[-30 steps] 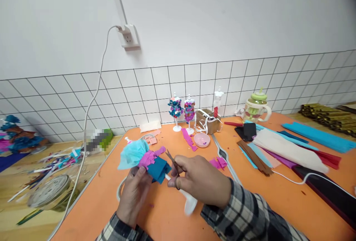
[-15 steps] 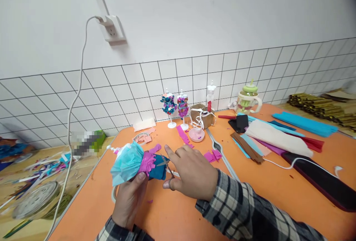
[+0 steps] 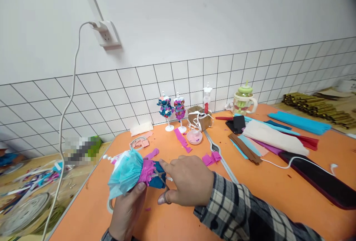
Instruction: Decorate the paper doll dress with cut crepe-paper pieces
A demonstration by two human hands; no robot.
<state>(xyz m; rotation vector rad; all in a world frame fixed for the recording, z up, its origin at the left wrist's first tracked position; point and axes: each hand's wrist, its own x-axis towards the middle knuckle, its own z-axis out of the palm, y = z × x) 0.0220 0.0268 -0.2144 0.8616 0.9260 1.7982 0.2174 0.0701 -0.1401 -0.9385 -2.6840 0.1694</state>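
My left hand [image 3: 128,208] grips a small mannequin [image 3: 111,158] from below, lying tilted with its white neck toward the left. It wears a puffed light-blue crepe paper skirt [image 3: 126,174], then a frayed magenta band [image 3: 146,171] and a dark-blue layer [image 3: 158,183]. My right hand [image 3: 191,179] holds small scissors [image 3: 164,182], thumb through one handle loop. The blades lie at the magenta band's fringed edge, over the dark-blue paper; whether they touch it I cannot tell. Part of a tape roll [image 3: 110,205] shows behind my left wrist.
Two decorated mannequins [image 3: 180,109] and a bare white one [image 3: 207,94] stand by the wall. A pink dish [image 3: 194,137], cardboard box [image 3: 205,123] and lidded cup [image 3: 244,101] are nearby. Crepe paper strips [image 3: 275,137] and a black case [image 3: 317,181] lie right.
The scissors have moved left, bringing their blades to the edge of the magenta band. My right hand has shifted slightly left and down. The camera view has turned a little.
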